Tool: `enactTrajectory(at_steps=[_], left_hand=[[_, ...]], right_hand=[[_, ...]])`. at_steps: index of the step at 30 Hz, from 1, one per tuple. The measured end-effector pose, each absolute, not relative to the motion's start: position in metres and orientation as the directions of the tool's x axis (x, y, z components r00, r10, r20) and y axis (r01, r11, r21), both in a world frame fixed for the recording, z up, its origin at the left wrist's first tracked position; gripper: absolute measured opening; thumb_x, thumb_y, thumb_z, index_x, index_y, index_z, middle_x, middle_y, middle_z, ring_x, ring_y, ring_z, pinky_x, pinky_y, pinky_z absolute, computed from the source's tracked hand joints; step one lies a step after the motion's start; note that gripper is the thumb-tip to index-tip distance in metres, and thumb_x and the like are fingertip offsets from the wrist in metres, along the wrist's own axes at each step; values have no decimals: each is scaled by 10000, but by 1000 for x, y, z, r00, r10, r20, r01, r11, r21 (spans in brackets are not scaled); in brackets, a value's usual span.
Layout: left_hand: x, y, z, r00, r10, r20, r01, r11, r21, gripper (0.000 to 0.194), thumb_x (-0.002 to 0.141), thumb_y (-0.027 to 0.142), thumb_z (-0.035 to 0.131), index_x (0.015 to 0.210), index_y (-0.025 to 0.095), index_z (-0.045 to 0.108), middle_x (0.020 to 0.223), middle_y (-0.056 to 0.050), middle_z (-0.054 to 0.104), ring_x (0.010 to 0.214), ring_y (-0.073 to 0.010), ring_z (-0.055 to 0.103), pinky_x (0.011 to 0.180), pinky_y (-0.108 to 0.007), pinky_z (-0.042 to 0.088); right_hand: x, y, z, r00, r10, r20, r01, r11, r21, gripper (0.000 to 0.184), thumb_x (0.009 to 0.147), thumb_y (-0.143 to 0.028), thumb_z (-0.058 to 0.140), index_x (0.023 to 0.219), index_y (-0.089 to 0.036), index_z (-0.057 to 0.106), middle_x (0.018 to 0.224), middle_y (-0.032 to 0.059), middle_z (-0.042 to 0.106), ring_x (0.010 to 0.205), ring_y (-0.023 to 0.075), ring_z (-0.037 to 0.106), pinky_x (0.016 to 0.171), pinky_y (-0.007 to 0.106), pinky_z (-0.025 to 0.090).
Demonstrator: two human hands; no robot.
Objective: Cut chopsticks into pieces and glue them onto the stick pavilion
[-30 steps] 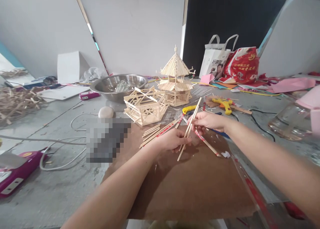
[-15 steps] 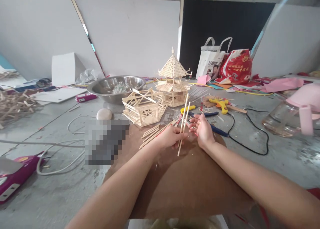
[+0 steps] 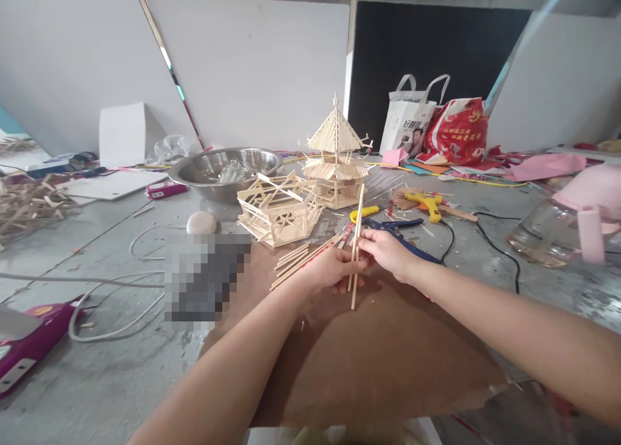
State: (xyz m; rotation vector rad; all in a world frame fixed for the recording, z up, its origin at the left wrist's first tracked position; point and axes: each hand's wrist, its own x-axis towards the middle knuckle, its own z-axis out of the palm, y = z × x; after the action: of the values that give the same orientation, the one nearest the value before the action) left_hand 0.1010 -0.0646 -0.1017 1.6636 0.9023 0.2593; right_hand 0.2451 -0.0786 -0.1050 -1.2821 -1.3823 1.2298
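Observation:
My left hand [image 3: 330, 270] is closed around a pair of thin wooden sticks [image 3: 358, 228] that stand nearly upright above the brown board [image 3: 378, 361]. My right hand [image 3: 388, 251] pinches the same sticks from the right, fingers closed on them. More loose sticks [image 3: 305, 256] lie on the board just behind my left hand. Behind them stand a low hexagonal stick frame [image 3: 279, 207] and a finished stick pagoda [image 3: 336, 154].
A steel bowl [image 3: 226, 168] sits at the back left. A yellow glue gun [image 3: 427, 203] with a black cord, blue pliers [image 3: 392, 225], bags [image 3: 436, 129] and a glass jar [image 3: 548, 231] lie right. White cable [image 3: 111, 315] and a magenta tool [image 3: 29, 335] lie left.
My right hand opened and let go of the sticks half a second ago, then closed on them again. The sticks went from slanted to nearly upright.

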Motion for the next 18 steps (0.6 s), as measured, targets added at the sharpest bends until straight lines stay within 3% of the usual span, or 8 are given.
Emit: enactTrajectory(at_steps=[4, 9, 11, 14, 18], left_hand=[[98, -60, -104, 660, 708, -249, 414, -67, 908, 464, 675, 540, 434, 775, 113, 589, 678, -47, 622, 359, -44, 424, 358, -185, 322], [89, -51, -97, 540, 822, -180, 423, -79, 903, 422, 700, 503, 419, 813, 127, 573, 589, -3, 575, 339, -34, 354, 358, -181, 272], [82, -46, -91, 476, 868, -144, 502, -133, 855, 418, 716, 497, 391, 763, 127, 580, 534, 11, 541, 334, -37, 326, 367, -187, 261], [71, -39, -83, 351, 936, -42, 739, -250, 625, 411, 737, 462, 365, 611, 128, 568, 443, 5, 485, 374, -72, 380, 422, -203, 296], [60, -32, -80, 230, 969, 85, 929, -245, 279, 310, 783, 362, 310, 857, 170, 542, 692, -58, 603, 616, -155, 550, 538, -236, 367]], right_hand=[[253, -61, -106, 37, 996, -75, 138, -80, -987, 146, 719, -279, 473, 641, -157, 496, 490, -49, 449, 347, 45, 376, 337, 182, 306], [263, -40, -116, 169, 985, -29, 178, -60, -982, 173, 724, -293, 455, 609, -163, 460, 464, -57, 415, 286, 42, 337, 296, 189, 252], [263, -35, -124, 196, 981, 5, 211, -37, -977, 194, 712, -320, 468, 595, -166, 458, 449, -56, 417, 278, 47, 330, 293, 195, 231], [261, -32, -133, 252, 965, 69, 261, 1, -965, 202, 674, -353, 513, 728, -158, 512, 479, -50, 461, 311, 63, 364, 335, 206, 265], [261, -37, -135, 303, 887, 349, 554, 134, -821, 438, 646, -340, 544, 1032, -143, 484, 587, -10, 550, 552, 138, 513, 530, 248, 371]])
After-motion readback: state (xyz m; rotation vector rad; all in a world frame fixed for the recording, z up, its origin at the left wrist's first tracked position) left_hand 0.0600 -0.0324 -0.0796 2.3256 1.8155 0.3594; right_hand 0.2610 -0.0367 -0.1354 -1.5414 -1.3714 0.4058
